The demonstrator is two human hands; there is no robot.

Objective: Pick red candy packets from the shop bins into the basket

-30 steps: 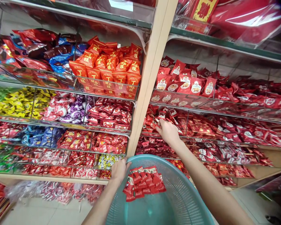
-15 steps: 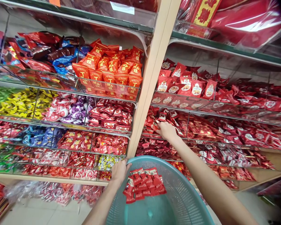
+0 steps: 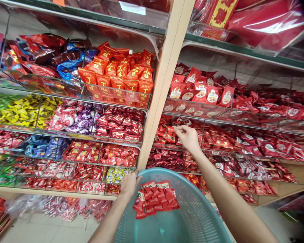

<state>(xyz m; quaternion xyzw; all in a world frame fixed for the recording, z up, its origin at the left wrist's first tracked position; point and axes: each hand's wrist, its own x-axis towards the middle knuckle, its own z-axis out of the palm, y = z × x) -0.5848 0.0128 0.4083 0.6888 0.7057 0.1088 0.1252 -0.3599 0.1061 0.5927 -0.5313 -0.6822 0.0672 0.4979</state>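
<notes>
My left hand (image 3: 128, 184) grips the rim of a teal plastic basket (image 3: 205, 206) at its upper left. Several red packets (image 3: 158, 197) with black characters overlap in a group inside the basket. My right hand (image 3: 188, 137) is at a compartment of the right shelf unit, with thumb and fingertips pinched on a red packet (image 3: 170, 134). More red packets (image 3: 162, 133) lie behind and beside it in that compartment.
A wooden post (image 3: 160, 84) divides the two shelf units. Glass-fronted shelves hold orange-red packets (image 3: 116, 69), yellow sweets (image 3: 27, 109) and red biscuit packets (image 3: 200, 91). Bagged sweets (image 3: 63, 207) lie below on the floor.
My right hand has shifted a little to the right and pulled back slightly, and a red packet now shows at its fingertips. My left hand and the basket have hardly moved.
</notes>
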